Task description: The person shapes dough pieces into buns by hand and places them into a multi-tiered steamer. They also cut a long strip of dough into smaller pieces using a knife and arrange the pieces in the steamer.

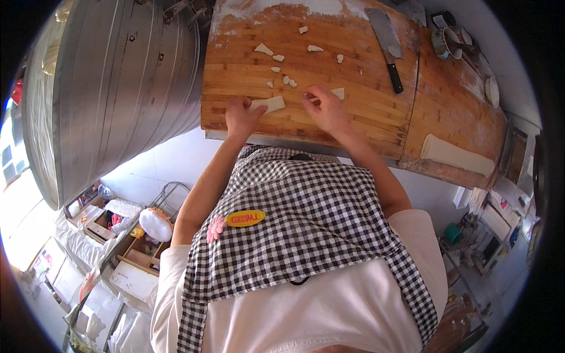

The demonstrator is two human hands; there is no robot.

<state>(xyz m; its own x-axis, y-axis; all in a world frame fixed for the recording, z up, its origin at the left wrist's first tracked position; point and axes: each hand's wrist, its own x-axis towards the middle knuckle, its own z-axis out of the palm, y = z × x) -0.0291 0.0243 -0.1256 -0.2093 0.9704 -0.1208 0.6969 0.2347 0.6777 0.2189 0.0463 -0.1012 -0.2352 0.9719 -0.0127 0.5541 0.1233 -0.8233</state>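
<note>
My left hand (243, 117) grips the left end of a flat dough piece (275, 103) at the board's near edge, thumb on top. To its right, my right hand (327, 111) is curled over the wooden board (366, 119). Partly hidden behind that hand is a second dough piece (338, 93), its pointed end showing; whether the fingers hold it is unclear. Beyond both hands lie several small dough scraps (289, 81) and a larger wedge of dough (264, 49).
A cleaver (388, 48) with a black handle lies at the right. A thick dough roll (457, 155) rests on the adjoining board (446, 101), near a patterned cup (446, 43). Flour (282, 8) coats the far edge. A large metal drum (119, 79) stands close on the left.
</note>
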